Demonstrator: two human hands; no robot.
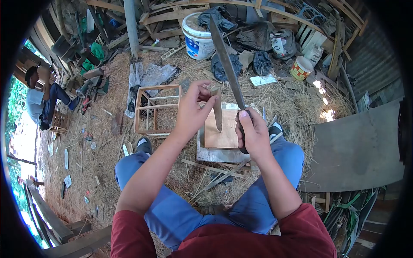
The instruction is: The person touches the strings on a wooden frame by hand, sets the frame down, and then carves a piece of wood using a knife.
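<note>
My right hand (pixel 254 132) is wrapped round the dark handle of a machete (pixel 229 64), its long blade pointing up and away to the left. In my left hand (pixel 197 106), thumb and fingers pinch the upper end of a narrow wooden strip (pixel 218 115). The strip stands nearly upright, its lower tip over a flat wooden board (pixel 213 139); whether it touches cannot be made out. Under the board is a pale, worn block (pixel 206 155), between my feet.
A small wooden frame (pixel 156 131) stands at left. White bucket (pixel 197 47), black plastic bags (pixel 226 68) and a yellow-red bucket (pixel 301 69) lie ahead. A grey sheet (pixel 355 148) is at right. Wood offcuts (pixel 223 177) litter the straw. Another person (pixel 41 96) sits far left.
</note>
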